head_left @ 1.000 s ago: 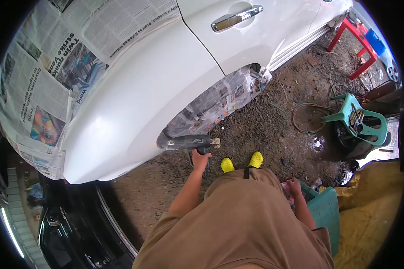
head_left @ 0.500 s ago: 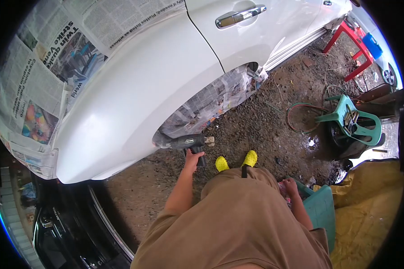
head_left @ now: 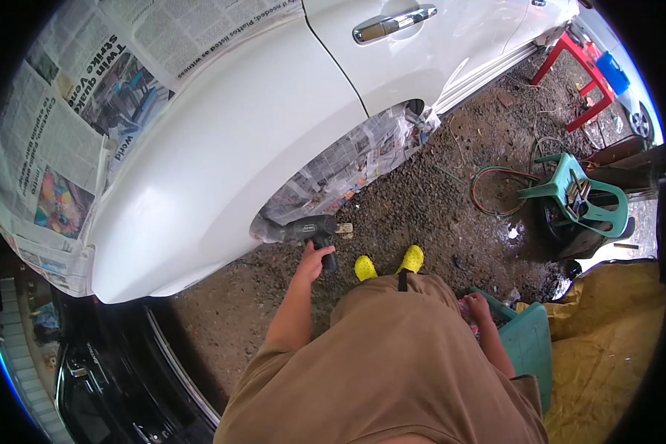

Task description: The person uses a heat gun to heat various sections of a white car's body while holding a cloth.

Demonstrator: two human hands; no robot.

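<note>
My left hand [head_left: 314, 260] is closed around the handle of a black pistol-grip power tool [head_left: 314, 229], its exact kind unclear. A pale, stubby end points right, while the darker end lies close to the newspaper-masked wheel arch [head_left: 333, 166] of a white car [head_left: 200, 185]. Down beside my right hip, my right hand [head_left: 479, 306] is curled round a crumpled pinkish rag [head_left: 465, 311], partly hidden by my shirt. Near that hand is a green plastic chair [head_left: 527, 348].
Newspaper sheets [head_left: 59, 140] cover the car's front. A dark vehicle [head_left: 118, 370] stands at lower left. On the wet gravel are a hose [head_left: 475, 196], a green chair [head_left: 570, 189] bearing tools and a red stool [head_left: 584, 74]. A yellow-brown tarp [head_left: 607, 340] lies at right.
My left hand and the power tool have shifted very slightly up and left. My right hand stays beside my hip with the rag.
</note>
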